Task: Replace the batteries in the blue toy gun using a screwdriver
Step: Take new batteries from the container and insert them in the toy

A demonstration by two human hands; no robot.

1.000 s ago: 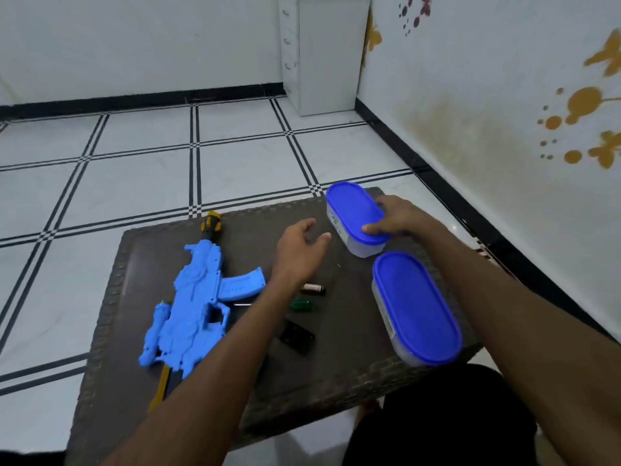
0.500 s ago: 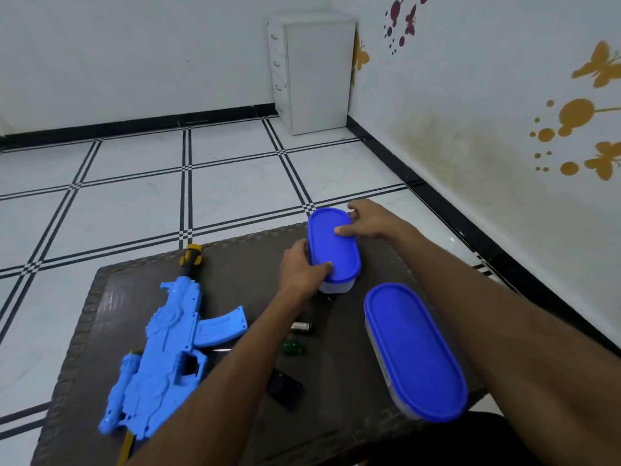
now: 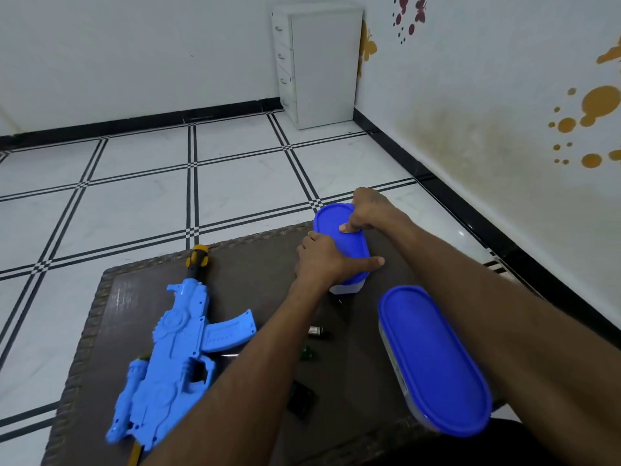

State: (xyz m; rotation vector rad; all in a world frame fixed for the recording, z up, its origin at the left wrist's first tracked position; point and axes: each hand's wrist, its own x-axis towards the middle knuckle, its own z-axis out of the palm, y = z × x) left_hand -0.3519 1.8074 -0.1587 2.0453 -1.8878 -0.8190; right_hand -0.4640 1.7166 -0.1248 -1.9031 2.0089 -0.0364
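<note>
We see bright, even indoor light; soft shadows under arms on counter (image 3: 262, 264); wide-angle bending at edges; slight softness overall.

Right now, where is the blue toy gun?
In the head view, the blue toy gun lies flat on the left part of the dark table, left of the left forearm and away from both blue-lidded boxes.

A glossy white tiled floor (image 3: 141, 200) crossed by thin black double lines fills the view from nine to twelve o'clock. A black skirting strip (image 3: 134, 124) edges the plain white walls (image 3: 134, 45). At twelve o'clock a white chest of drawers (image 3: 317, 62) stands in the corner. The right wall, at two o'clock, carries orange butterfly decals (image 3: 598, 105) and dark red ones (image 3: 408, 15), above a yellowish stain (image 3: 470, 146).
</note>
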